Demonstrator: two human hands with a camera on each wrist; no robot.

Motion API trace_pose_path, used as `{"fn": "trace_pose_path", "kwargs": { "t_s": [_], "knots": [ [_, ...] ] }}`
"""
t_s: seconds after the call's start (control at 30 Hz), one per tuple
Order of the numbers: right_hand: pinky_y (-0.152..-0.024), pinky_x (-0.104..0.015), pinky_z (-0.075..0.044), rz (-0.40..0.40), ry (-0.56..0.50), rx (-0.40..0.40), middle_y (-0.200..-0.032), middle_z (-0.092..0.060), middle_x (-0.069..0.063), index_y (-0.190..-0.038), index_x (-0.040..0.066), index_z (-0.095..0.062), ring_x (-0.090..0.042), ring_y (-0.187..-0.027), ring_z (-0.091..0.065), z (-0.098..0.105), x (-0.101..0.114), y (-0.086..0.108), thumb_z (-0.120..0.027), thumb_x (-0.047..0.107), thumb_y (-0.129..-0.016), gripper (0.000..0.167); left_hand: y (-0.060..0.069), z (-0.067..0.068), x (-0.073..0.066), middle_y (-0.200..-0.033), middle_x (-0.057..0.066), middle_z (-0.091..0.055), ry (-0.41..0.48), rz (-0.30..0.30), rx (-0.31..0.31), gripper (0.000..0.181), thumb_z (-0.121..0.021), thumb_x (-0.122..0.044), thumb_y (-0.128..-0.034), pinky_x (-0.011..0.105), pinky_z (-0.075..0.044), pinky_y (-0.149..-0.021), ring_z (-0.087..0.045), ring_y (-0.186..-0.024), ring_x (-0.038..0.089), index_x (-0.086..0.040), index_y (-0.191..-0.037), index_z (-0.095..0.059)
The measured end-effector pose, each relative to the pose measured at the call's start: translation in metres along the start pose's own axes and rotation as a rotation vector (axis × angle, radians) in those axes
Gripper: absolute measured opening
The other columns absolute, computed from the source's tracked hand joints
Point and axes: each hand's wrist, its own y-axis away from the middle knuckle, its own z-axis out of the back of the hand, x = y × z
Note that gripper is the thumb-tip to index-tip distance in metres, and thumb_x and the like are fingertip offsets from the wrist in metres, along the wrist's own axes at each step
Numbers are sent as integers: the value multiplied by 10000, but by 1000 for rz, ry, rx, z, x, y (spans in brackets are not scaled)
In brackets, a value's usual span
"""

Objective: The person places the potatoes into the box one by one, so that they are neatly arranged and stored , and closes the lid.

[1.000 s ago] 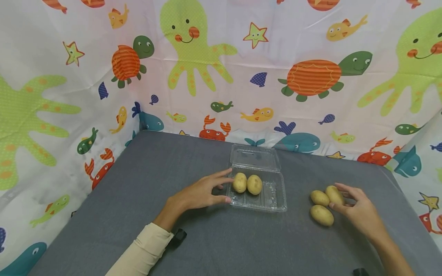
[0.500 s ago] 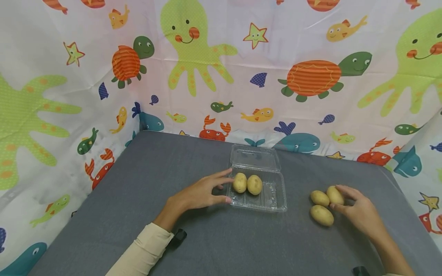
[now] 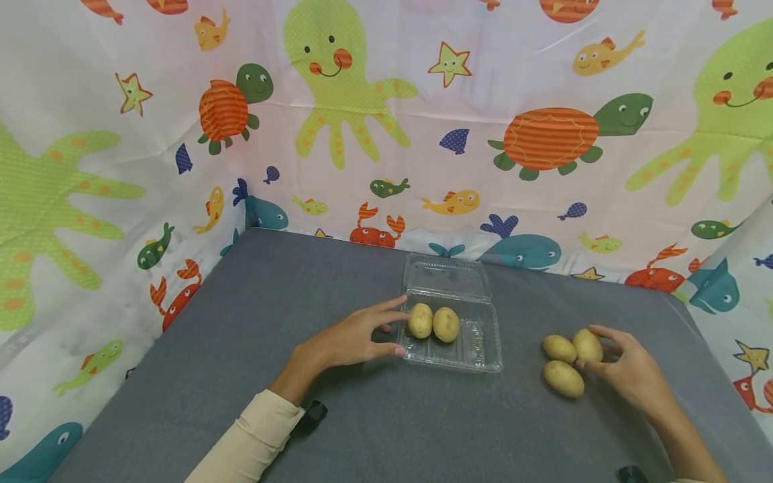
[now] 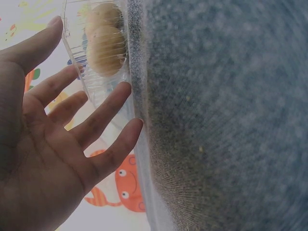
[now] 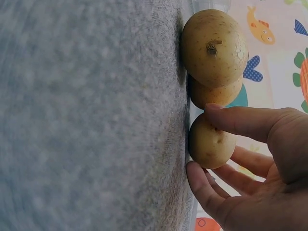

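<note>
A clear plastic container lies with its lid folded back and two potatoes side by side in its left half. At its left edge is my left hand, fingers spread and holding nothing; the left wrist view shows the same hand beside the container wall. My right hand has thumb and fingers around a potato, also seen in the right wrist view. Two more potatoes lie against or close to it.
A grey cloth covers the table. Behind and at the sides hangs a white curtain printed with sea animals. A small black object is at the left wrist.
The potato at my right hand has shifted slightly toward the other two and stands a little lower in view. My left hand has stayed at the container.
</note>
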Motion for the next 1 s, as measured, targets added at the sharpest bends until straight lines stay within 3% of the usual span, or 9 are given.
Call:
{"fn": "trace_pose_path", "kwargs": {
  "t_s": [0.7, 1.0],
  "knots": [
    [-801, -600, -551, -35, -2, -5, -1430, -523, -436, -1541, -54, -448, -599, -1217, -585, 0, -4, 3, -870, 512, -864, 977, 0, 0, 0, -1764, -144, -198, -1, 0, -4, 718, -752, -507, -975, 527, -456, -1142, -611, -1359, 197, -274, -1603, -494],
    [-823, -600, -556, -70, -28, -11, -1480, -468, -441, -1567, -47, -422, -600, -1257, -559, 1, -3, 6, -860, 504, -878, 985, -1, 0, 1, -1767, -131, -197, 6, -6, -1, 724, -758, -497, -973, 531, -452, -1145, -613, -1355, 203, -263, -1605, -491]
  ]
}}
